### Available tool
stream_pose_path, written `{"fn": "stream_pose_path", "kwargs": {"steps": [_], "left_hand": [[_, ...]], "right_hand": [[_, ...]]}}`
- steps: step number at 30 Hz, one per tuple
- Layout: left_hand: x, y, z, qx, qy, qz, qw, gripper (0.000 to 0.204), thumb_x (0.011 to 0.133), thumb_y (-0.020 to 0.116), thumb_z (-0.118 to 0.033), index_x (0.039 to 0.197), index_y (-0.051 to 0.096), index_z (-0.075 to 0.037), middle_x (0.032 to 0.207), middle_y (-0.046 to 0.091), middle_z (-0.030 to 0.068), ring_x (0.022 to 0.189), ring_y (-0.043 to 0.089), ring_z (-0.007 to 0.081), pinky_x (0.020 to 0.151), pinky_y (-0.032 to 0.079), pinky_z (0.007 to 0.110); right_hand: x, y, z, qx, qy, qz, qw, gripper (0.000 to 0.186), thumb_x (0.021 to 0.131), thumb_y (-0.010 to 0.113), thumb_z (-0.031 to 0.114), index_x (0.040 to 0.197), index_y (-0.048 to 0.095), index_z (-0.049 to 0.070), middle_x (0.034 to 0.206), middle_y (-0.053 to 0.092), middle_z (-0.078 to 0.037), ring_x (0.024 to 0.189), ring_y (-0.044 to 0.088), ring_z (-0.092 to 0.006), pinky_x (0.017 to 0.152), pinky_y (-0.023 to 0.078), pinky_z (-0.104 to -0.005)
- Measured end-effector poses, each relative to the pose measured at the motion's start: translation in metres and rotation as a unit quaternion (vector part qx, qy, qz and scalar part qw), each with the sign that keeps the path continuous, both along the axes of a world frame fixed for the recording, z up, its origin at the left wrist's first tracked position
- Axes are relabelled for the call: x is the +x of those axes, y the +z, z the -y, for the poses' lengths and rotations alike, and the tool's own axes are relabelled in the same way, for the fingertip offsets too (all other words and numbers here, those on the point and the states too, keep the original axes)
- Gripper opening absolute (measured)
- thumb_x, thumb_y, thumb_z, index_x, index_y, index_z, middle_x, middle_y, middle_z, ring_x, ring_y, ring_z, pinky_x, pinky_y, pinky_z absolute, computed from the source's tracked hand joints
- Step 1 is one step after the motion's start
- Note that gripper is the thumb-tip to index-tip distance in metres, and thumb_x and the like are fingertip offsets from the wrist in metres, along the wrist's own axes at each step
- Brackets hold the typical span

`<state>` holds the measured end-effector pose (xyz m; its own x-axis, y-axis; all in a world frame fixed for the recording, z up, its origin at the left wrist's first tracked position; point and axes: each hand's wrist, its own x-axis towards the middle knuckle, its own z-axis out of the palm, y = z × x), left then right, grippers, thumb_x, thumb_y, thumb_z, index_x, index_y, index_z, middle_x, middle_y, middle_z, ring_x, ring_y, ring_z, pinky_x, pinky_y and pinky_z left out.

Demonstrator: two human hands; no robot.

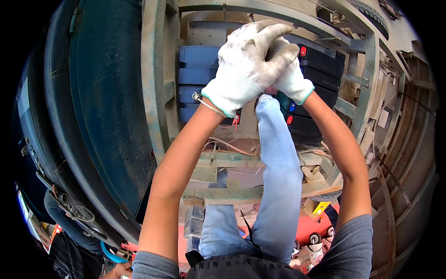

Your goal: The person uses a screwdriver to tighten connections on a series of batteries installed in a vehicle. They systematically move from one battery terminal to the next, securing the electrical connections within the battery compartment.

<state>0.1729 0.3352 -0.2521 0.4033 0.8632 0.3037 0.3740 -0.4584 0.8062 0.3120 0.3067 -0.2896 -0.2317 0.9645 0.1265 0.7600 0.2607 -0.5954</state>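
Note:
My left hand (248,65), in a white knit glove with grey coated fingers, lies over my right hand (291,79), gloved the same way. Its fingers curl round the right hand, and the two gloves touch. The fingers of my right hand are mostly hidden behind the left. Beneath them, blue battery blocks (197,74) stand stacked on the left side. Black batteries (320,65) with red and blue terminals stand on the right. My foot, in blue jeans (276,135), reaches in between the two stacks. A thin bracelet (209,103) circles my left wrist.
A worn metal frame (155,69) surrounds the batteries, with crossbars (227,195) nearer me. Loose cables (232,146) lie inside it. A dark teal panel (107,93) rises at left. Another person's hand (121,269) shows at lower left. A tyre (369,16) is at far right.

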Motion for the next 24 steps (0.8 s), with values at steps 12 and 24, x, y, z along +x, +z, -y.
{"fn": "stream_pose_path", "kwargs": {"steps": [12,24], "left_hand": [[0.043,-0.023,0.008,-0.123,0.160,0.199,0.959,0.039,0.093,0.055,-0.029,0.118,0.054,0.000,0.096,0.066,0.0141,0.084,0.067,0.0196,0.077,0.055,0.030],[-0.002,-0.028,-0.030,-0.221,-0.046,0.081,0.971,0.038,0.091,0.057,-0.037,0.101,0.061,-0.001,0.081,0.059,0.0050,0.072,0.054,0.0104,0.067,0.043,0.024]], "right_hand": [[-0.014,-0.062,-0.032,0.107,0.172,-0.285,0.937,0.019,0.072,0.065,0.024,0.071,0.059,0.006,0.067,0.062,-0.011,0.063,0.063,-0.0278,0.060,0.052,-0.0345],[-0.075,-0.074,-0.016,0.211,-0.291,-0.391,0.847,0.038,0.065,0.073,0.025,0.091,0.051,0.009,0.063,0.059,-0.010,0.061,0.063,-0.0310,0.054,0.051,-0.0364]]}}
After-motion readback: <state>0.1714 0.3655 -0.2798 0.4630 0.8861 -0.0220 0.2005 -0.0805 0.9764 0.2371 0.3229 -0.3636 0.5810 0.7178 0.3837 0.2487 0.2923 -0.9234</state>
